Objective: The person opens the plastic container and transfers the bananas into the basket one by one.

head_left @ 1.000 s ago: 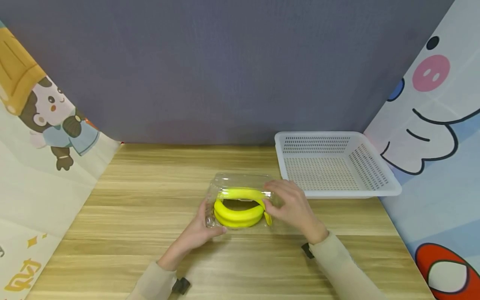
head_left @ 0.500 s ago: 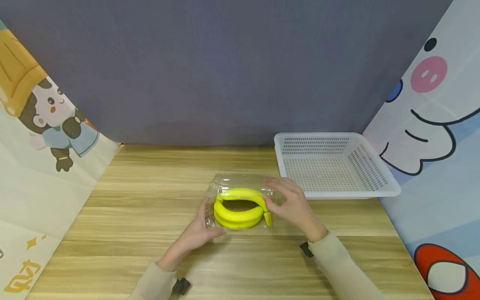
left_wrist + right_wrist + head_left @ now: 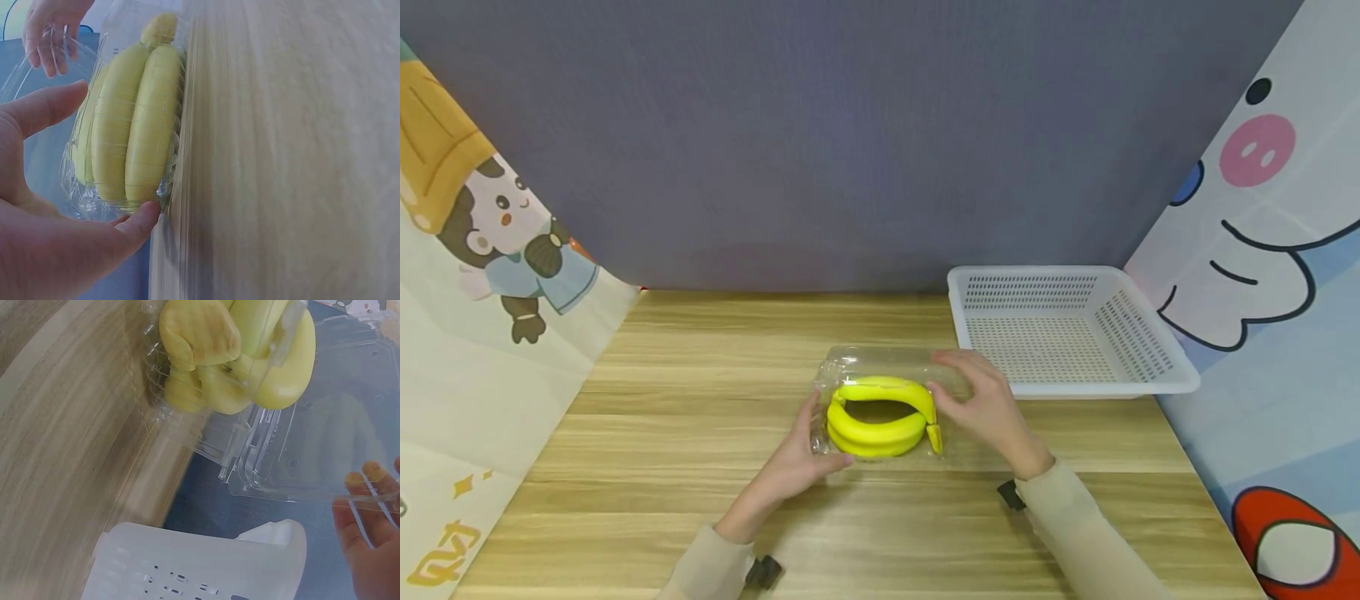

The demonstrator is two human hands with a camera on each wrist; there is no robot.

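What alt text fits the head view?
Two hands hold a clear box of bananas on a wooden table: the left hand steadies its left end, the right hand grips the lid. A white basket sits behind right.

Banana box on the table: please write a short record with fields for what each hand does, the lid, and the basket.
left hand: holds the near left corner of the clear box
right hand: pinches the lid's edge on the right side
lid: partly raised, not closed
contents: bananas
basket: white, on the wooden table, right of the box
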